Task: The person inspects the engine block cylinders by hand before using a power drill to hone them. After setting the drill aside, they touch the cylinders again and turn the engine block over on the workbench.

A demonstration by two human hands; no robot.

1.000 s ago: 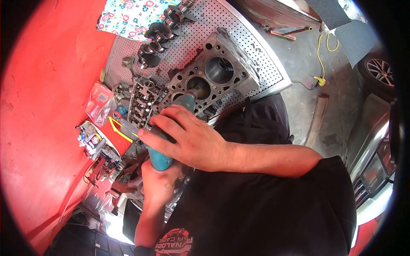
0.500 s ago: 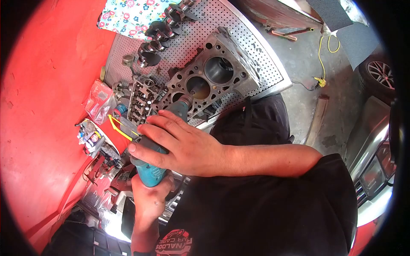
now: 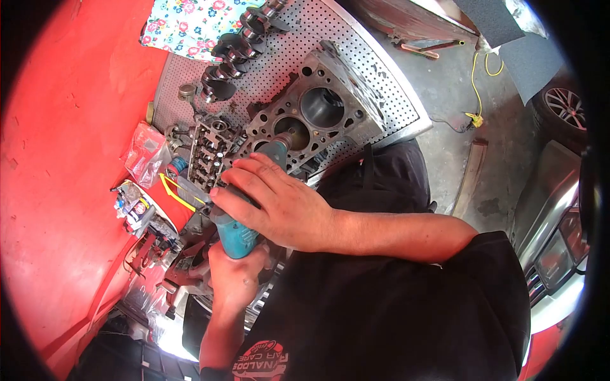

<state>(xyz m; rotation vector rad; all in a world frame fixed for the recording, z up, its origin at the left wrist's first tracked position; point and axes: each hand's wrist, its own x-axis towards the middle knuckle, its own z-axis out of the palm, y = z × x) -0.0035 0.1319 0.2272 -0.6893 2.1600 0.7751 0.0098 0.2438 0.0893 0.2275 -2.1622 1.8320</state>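
While our left hand (image 3: 237, 274) clenches the rear of the drill (image 3: 236, 236), with the fingers closed around its grip and mostly hidden beneath the body, our right hand (image 3: 286, 206) clasps the top from the other side, its fingers curled over the casing toward the front. We hold the drill at a slant over the near edge of the engine block (image 3: 337, 81), its narrow front end at the opening of the middle bore (image 3: 291, 132); how deep the tip reaches, we cannot tell. Just beyond that bore lies a wider one, open and dark inside, and the bore on the nearer side is partly covered by the drill. Our block rests on the perforated table (image 3: 391, 95), its flat face with the bores and smaller holes turned up toward us. Left of the block, we see the cylinder head (image 3: 208, 152), and farther up, the crankshaft (image 3: 219, 87) lying slantwise beside the flowered cloth (image 3: 181, 28). Near the table's left edge sits a piston (image 3: 187, 92), with a clear plastic bag (image 3: 147, 152) below it on the red surface (image 3: 76, 159). Off to our right, a yellow cord (image 3: 477, 76) and a strip of wood (image 3: 471, 174) lie on the floor (image 3: 441, 155).
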